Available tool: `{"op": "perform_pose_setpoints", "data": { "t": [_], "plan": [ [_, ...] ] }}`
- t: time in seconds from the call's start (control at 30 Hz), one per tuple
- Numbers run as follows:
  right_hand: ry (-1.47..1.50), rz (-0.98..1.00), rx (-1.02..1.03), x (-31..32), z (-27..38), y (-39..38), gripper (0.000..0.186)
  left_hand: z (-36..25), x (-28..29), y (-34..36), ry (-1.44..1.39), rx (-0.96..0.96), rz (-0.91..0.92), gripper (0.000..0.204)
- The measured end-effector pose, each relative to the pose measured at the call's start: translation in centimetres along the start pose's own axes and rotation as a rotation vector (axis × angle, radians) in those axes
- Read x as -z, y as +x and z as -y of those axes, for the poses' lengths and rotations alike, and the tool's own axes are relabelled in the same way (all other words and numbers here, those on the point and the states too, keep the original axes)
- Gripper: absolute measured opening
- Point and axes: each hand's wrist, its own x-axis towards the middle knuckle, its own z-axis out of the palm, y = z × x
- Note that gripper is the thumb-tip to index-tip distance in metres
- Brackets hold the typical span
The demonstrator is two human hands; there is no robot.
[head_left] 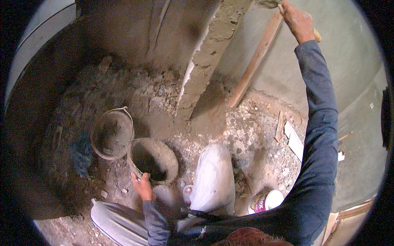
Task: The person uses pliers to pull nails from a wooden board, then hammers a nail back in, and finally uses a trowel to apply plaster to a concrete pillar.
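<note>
Near my knees, my left hand (pixel 143 187) is closed on the near rim of a dirty round bucket (pixel 167 158), which tilts a little; its inside is dark. My right arm reaches far up to the right, where my right hand (pixel 298 22) grips a trowel. The light handle end (pixel 317 36) sticks out behind the fist, and a grey blade or mortar (pixel 269 3) shows at the top edge, partly cut off. Left of that hand stands a column edge (pixel 209 57) coated in rough wet-looking mortar.
A second bucket (pixel 111 135) with a wire handle stands beside the first. A wooden plank (pixel 256 61) leans on the grey wall (pixel 349 49). Rubble (pixel 246 135) covers the floor. A white paint tub (pixel 274 199), white board pieces (pixel 293 139) and a blue rag (pixel 81 160) lie around.
</note>
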Motion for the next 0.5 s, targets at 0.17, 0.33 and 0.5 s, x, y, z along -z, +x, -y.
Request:
{"op": "perform_pose_setpoints", "data": {
  "t": [0.17,0.33,0.5],
  "plan": [
    [0.014,-0.213,-0.104,2.8,-0.1,-1.3,0.030,2.1,-0.2,1.0,0.033,0.001,0.095,0.069],
    [0.075,-0.139,0.344,-3.0,5.6,-10.7,0.013,2.2,0.5,1.0,-0.037,0.048,0.006,0.065],
    [-0.091,0.091,0.456,-5.1,9.1,-14.4,0.021,2.6,-0.3,1.1,-0.110,0.079,0.020,0.059]
  ]
}}
